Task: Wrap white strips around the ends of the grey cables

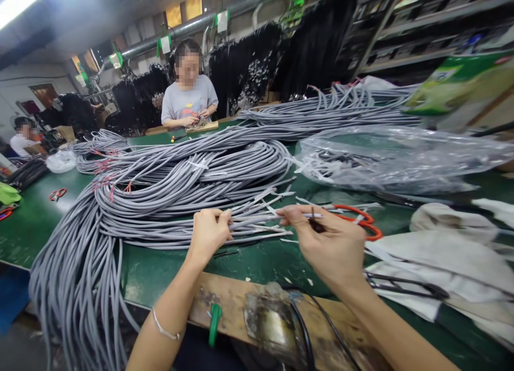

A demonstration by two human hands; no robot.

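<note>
**A:** What have the hands got right now?

**B:** From my feed, the left hand (pixel 209 229) has its fingers pinched tight on a single grey cable (pixel 257 219) pulled out of the big bundle. The right hand (pixel 329 242) grips the same cable further along, fingers closed on its end near a white tag, and I see a small dark tool tucked in that hand too, though I can't tell what it is.

**A:** Where does that cable lie?

**B:** Stretched between the two hands, just above the green bench (pixel 36 221), at the near edge of the cable bundle (pixel 180 183). The bundle coils across the bench and spills over the front edge on my left.

**A:** Anything around it?

**B:** Orange-handled scissors (pixel 361 221) lie on the bench just behind the right hand. A clear plastic bag (pixel 393 157) sits further back on the right, and white cloth (pixel 441 253) is heaped to the right. A wooden board (pixel 225 301) runs along the front edge under my wrists. Across the bench, another person (pixel 188 100) in a grey shirt works with both hands.
</note>
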